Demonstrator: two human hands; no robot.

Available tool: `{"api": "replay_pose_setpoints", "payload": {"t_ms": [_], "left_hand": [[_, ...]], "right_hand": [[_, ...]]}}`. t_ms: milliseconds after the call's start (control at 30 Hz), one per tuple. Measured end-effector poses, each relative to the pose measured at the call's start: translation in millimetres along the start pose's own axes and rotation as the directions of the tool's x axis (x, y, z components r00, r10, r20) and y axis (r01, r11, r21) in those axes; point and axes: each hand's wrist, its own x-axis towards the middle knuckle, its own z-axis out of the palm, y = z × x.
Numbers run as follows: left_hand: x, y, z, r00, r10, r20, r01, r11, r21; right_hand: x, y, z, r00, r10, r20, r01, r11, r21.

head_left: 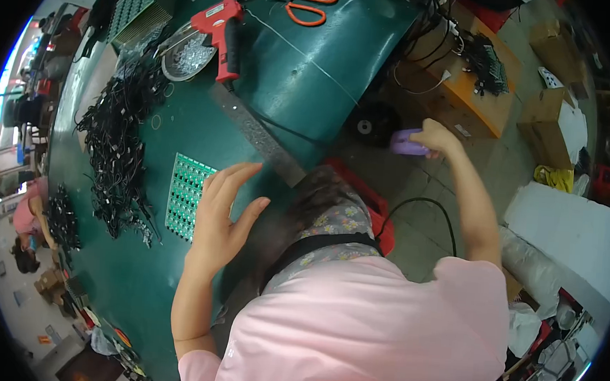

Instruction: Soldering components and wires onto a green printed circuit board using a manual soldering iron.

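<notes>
Pink shirt fabric [360, 319] is seen nearest, while a green circuit-board panel [183, 195] on the table [128, 284] is partly hidden just left of the nearer, wide-spread left grip [221, 212], and a purple object [408, 142] is held in the right grip [437, 137], well apart.

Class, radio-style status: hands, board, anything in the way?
Left hand open over board, contact unclear. Right hand gripping purple object beside table. Board partly hidden behind left hand.
</notes>
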Motion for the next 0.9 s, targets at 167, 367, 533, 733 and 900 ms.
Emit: {"api": "replay_pose_setpoints", "payload": {"t_ms": [167, 367, 533, 733, 900], "left_hand": [[-3.7, 5.7, 2.0, 1.000, -0.016, -0.010, 0.016, 1.000, 0.024], [25.2, 25.4, -16.7, 0.986, 0.152, -0.068, -0.167, 0.887, -0.430], [55.2, 76.4, -81.4, 0.751, 0.620, -0.227, -0.379, 0.123, -0.917], [49.5, 129.2, -75.8, 0.587, 0.726, -0.357, -0.522, 0.003, -0.853], [60.7, 158.2, -61.3, 0.391, 0.795, -0.464, -0.474, -0.258, -0.842]], "right_hand": [[15.7, -27.0, -17.9, 0.880, -0.124, -0.458, -0.014, 0.958, -0.287], [156.1, -47.2, -24.5, 0.783, -0.466, -0.412, 0.296, 0.862, -0.412], [5.4, -120.7, -29.5, 0.828, -0.471, -0.304, 0.558, 0.641, 0.527], [-107.1, -129.0, -55.2, 0.690, -0.413, -0.594, 0.253, 0.907, -0.337], [-170.6, -169.8, -28.4, 0.532, -0.654, -0.538, 0.804, 0.590, 0.078]]}}
